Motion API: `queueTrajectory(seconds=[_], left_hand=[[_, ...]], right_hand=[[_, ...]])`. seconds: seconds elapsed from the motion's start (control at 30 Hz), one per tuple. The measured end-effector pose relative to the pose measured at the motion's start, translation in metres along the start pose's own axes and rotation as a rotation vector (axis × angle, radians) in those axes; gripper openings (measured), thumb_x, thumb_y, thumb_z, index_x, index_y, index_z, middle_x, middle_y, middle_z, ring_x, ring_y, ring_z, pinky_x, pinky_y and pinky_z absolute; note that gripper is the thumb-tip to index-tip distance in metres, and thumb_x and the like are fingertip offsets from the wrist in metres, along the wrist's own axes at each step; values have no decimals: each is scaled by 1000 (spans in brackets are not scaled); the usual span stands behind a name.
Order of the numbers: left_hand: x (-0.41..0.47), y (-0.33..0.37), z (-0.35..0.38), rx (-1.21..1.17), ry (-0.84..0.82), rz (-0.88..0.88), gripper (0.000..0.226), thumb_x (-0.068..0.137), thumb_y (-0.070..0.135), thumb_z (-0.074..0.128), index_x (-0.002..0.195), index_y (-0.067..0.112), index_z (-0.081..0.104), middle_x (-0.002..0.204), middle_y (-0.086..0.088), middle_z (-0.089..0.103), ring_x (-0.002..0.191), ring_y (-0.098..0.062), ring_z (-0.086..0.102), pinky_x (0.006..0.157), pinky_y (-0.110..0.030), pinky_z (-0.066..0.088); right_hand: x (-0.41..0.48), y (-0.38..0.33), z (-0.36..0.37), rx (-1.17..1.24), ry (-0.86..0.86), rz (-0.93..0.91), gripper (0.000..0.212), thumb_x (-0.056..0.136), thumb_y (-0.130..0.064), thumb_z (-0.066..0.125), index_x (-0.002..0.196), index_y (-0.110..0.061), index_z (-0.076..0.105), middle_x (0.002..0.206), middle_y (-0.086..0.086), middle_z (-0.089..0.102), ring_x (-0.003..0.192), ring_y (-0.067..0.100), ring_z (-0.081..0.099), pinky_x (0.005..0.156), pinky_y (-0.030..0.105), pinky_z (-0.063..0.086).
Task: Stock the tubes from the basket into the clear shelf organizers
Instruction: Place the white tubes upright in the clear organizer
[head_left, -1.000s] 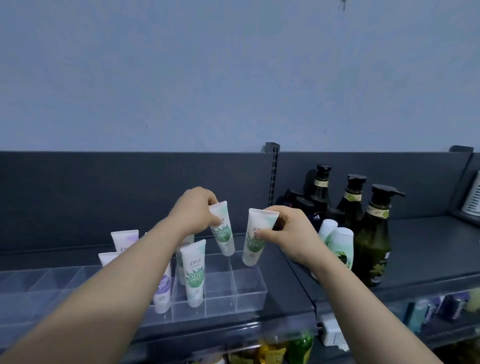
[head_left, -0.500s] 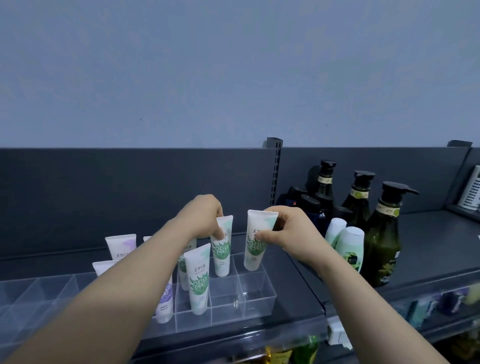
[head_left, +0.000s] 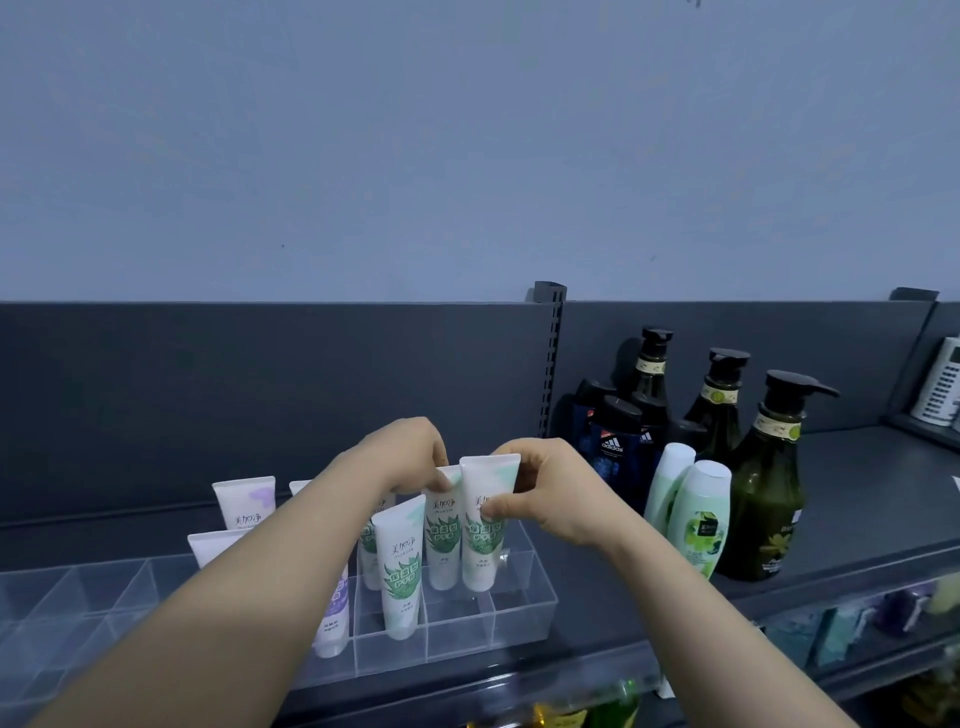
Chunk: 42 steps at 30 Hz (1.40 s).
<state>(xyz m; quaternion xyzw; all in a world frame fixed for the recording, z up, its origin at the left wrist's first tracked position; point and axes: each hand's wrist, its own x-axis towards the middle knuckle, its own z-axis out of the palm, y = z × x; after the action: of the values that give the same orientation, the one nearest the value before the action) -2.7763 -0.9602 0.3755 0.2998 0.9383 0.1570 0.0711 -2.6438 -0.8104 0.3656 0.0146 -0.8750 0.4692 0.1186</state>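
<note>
Held upright and side by side, touching each other: two white tubes with green leaf print, cap ends down in the back row of the clear organizer (head_left: 522, 621), near its right end. Pinched near its flat top, the right tube (head_left: 483, 525), between the thumb and curled fingers of the right hand (head_left: 550, 493). Gripped at the top, the left tube (head_left: 442, 530), by the curled fingers of the left hand (head_left: 410, 457). Not possible to tell if the caps rest on the organizer floor, nor the exact compartment of each.

Just in front, standing free in the front row, one more green leaf tube (head_left: 400, 571). Further left, partly hidden behind the left forearm, several purple print tubes (head_left: 244, 504).

Under the organizer, a dark grey shelf (head_left: 857, 499). On the same shelf to the right, near the right hand: two pale green bottles (head_left: 701, 519), a dark blue Adidas bottle (head_left: 615, 452), three dark green pump bottles (head_left: 769, 493). Behind everything, a pale blue-grey wall (head_left: 467, 156).
</note>
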Motion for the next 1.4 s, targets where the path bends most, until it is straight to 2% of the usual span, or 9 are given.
queueTrajectory(seconds=[0.27, 0.37, 0.47, 0.67, 0.77, 0.87, 1.03, 1.23, 1.4], left_hand=[[-24, -9, -12, 9, 173, 53, 16, 85, 34, 64, 97, 26, 70, 95, 12, 67, 90, -11, 63, 84, -37, 54], [-41, -10, -17, 27, 264, 52, 20, 90, 36, 58, 103, 26, 69, 101, 12, 68, 97, -12, 62, 86, -36, 52], [-56, -10, -17, 43, 329, 45, 27, 91, 42, 54, 112, 28, 66, 111, 13, 66, 103, -12, 59, 89, -34, 50], [-75, -5, -6, 122, 445, 63, 36, 95, 44, 48, 125, 29, 58, 125, 13, 60, 116, -12, 53, 90, -30, 45], [-80, -1, 0, 127, 474, 64, 38, 94, 46, 47, 128, 31, 56, 125, 12, 60, 118, -14, 52, 92, -31, 44], [-84, 3, 5, 101, 490, 66, 38, 94, 47, 47, 128, 32, 55, 124, 13, 60, 117, -12, 52, 91, -30, 44], [-91, 14, 8, 106, 494, 62, 38, 94, 45, 47, 130, 33, 54, 125, 14, 59, 118, -13, 51, 90, -29, 41], [-97, 31, 16, 71, 475, 79, 40, 94, 43, 48, 132, 30, 52, 127, 12, 57, 117, -15, 51, 93, -31, 41], [-99, 65, 31, 102, 476, 171, 43, 95, 43, 47, 136, 28, 48, 133, 10, 53, 118, -18, 49, 96, -31, 40]], right_hand=[[5, 5, 12, -66, -71, 49, 26, 65, -6, 81, 82, -19, 67, 86, 5, 73, 85, 25, 70, 81, 48, 56], [6, 10, 15, -118, -102, 70, 25, 66, -3, 79, 81, -19, 67, 82, 5, 72, 77, 22, 69, 79, 44, 57], [4, 14, 19, -179, -139, 96, 28, 70, 1, 76, 80, -23, 65, 78, -3, 69, 69, 9, 62, 75, 35, 56], [5, 19, 19, -249, -159, 79, 27, 75, -2, 70, 89, -25, 66, 84, -1, 69, 70, 8, 59, 74, 35, 55], [4, 18, 20, -261, -144, 37, 29, 74, -5, 68, 94, -26, 68, 93, -1, 69, 79, 15, 63, 79, 40, 55], [0, 19, 20, -264, -125, -13, 28, 74, -10, 68, 96, -27, 67, 97, -7, 66, 88, 11, 63, 86, 38, 53], [-9, 20, 15, -291, -92, -57, 34, 80, -6, 61, 108, -25, 65, 107, -5, 62, 101, 8, 59, 94, 35, 49], [-24, 23, -6, -424, -9, -111, 46, 88, -14, 61, 131, -29, 54, 132, -11, 54, 122, 5, 49, 105, 22, 37], [-47, 34, -34, -577, 126, -163, 52, 87, -17, 62, 137, -24, 49, 142, -3, 48, 134, 14, 40, 113, 29, 29]])
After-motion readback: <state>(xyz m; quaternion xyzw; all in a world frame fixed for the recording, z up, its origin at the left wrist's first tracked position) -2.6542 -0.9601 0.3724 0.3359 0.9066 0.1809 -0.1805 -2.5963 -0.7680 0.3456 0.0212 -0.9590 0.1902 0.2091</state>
